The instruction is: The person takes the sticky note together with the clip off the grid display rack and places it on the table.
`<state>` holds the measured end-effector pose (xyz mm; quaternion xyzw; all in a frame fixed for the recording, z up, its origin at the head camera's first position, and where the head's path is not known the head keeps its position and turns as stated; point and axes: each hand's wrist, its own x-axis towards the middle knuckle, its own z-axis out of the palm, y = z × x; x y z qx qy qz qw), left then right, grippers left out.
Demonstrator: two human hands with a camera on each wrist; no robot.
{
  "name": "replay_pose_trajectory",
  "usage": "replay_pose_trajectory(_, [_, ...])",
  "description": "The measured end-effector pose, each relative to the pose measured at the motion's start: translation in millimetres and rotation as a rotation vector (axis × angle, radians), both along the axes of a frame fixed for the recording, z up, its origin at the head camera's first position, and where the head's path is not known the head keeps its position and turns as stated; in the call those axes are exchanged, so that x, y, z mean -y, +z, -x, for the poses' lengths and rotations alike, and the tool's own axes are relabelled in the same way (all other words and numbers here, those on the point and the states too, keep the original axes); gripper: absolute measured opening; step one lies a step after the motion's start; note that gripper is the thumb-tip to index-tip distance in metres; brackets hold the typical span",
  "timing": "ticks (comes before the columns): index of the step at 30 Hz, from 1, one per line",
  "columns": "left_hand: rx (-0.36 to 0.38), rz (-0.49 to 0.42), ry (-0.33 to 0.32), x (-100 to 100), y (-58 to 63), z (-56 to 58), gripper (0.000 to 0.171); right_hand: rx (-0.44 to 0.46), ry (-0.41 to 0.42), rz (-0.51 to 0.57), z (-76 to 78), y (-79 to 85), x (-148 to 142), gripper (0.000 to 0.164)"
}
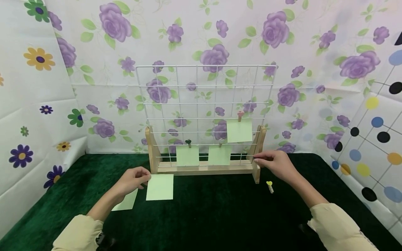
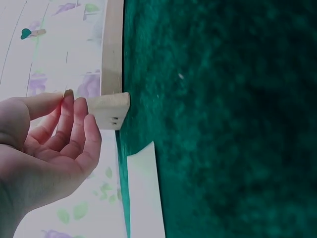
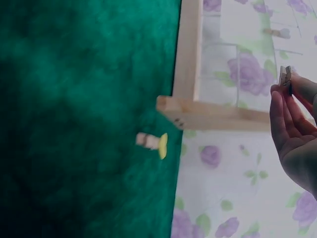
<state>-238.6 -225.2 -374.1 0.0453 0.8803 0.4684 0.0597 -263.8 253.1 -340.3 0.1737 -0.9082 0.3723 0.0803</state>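
Observation:
My left hand (image 1: 133,180) pinches a pale green paper square (image 1: 160,188) by its upper left corner, in front of the rack's left foot. Between thumb and fingers of my right hand (image 1: 277,164) is a small wooden clothespin (image 3: 285,78), beside the rack's right end. The white wire grid rack (image 1: 205,103) stands upright on a wooden base (image 1: 204,171). Three similar paper squares hang on it: a lower left one (image 1: 187,157) under a dark green heart clip (image 1: 188,142), a lower middle one (image 1: 219,157), and a higher right one (image 1: 239,133) under a pink clip (image 1: 240,115).
Another paper square (image 1: 126,202) lies on the dark green cloth (image 1: 201,223), partly hidden behind my left hand. A clothespin with a yellow heart (image 1: 270,187) lies right of the rack's foot. Flower-patterned sheets (image 1: 103,62) rise behind and at the left; a dotted one (image 1: 377,150) stands right.

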Motion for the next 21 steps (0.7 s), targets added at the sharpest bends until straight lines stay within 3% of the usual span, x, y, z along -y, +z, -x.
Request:
replay_pose_trajectory(9, [0.019,0.002,-0.013,8.2,-0.5,-4.8,0.023,0.064,-0.063,-0.035,-4.2,-18.2,-28.9,0.037])
replay_pose_trajectory(21, [0.068,0.031,0.011,14.1,-8.7,-3.4,0.02,0.142,-0.049,-0.057,-5.0,-37.6,-60.1,0.035])
